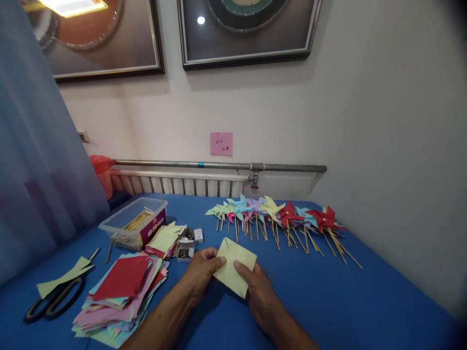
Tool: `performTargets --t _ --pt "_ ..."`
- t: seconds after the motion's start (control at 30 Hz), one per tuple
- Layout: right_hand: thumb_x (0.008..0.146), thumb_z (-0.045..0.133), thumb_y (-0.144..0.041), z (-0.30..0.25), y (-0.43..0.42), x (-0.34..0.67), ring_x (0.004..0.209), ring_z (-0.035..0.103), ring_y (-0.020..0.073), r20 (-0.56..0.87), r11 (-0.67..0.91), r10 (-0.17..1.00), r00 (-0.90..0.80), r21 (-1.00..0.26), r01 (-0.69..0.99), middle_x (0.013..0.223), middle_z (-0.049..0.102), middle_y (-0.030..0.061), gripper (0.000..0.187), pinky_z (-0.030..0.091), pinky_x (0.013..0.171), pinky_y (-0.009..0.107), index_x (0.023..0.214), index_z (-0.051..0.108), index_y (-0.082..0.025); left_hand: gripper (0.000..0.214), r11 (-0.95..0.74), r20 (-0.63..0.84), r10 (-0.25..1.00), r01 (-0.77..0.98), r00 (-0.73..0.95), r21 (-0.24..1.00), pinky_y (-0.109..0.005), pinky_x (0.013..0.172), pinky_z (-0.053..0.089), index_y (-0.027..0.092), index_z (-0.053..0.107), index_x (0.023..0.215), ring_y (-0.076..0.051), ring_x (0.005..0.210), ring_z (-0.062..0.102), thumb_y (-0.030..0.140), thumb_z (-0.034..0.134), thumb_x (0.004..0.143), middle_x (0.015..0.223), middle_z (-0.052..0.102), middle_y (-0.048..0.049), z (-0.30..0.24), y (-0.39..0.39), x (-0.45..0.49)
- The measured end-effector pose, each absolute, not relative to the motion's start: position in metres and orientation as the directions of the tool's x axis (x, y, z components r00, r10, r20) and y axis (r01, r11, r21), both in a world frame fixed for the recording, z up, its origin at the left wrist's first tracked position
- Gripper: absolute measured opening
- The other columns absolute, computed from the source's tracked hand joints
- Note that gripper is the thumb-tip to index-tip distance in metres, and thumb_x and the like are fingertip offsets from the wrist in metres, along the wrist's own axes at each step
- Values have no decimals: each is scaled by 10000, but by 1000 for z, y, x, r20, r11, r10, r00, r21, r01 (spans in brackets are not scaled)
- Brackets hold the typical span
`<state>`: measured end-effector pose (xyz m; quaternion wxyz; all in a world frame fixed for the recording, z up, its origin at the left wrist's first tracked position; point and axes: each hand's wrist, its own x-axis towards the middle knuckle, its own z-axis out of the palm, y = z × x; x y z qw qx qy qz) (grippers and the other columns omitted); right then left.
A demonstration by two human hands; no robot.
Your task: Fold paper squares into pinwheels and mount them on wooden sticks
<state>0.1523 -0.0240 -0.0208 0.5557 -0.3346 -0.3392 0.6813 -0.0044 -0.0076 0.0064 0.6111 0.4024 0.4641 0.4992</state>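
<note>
A pale yellow paper square (233, 270) with slits at two corners is held up above the blue table. My left hand (204, 267) pinches its left edge, thumb on top. At the lower right edge, my right hand (259, 289) grips the same sheet with its thumb flat on the face. Fingers of both hands are partly hidden behind the paper. Just left of my left hand stand small open boxes of metal pins (185, 253). A stack of coloured paper (122, 291) lies beside my left forearm, with a red sheet on top.
Finished paper pinwheels on sticks (272, 209) lie in a row at the back right. A clear plastic tub (134, 218) holds thin sticks. Black-handled scissors (54, 304) lie at the left under a yellow paper strip. Cut yellow sheets (166, 238) sit by the tub.
</note>
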Motion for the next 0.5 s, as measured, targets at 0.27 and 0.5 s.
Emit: performTargets --t 0.27,0.5 --pt "711 963 -557 -52 -13 150 908 836 360 -92 -115 993 -72 -897 -426 968 878 121 602 661 832 451 1132 823 -151 379 41 -49 996 -106 -78 994 -229 524 370 180 672 692 -100 499 500 447 900 549 561 627 41 10 -2 -8" --pt "739 927 -555 -54 -13 149 865 832 351 -101 -112 994 -49 -909 -401 927 874 112 574 653 815 444 1149 822 -167 235 -120 130 986 91 -107 989 -232 547 363 207 648 712 -112 544 482 412 763 726 588 564 63 -2 -2 -7"
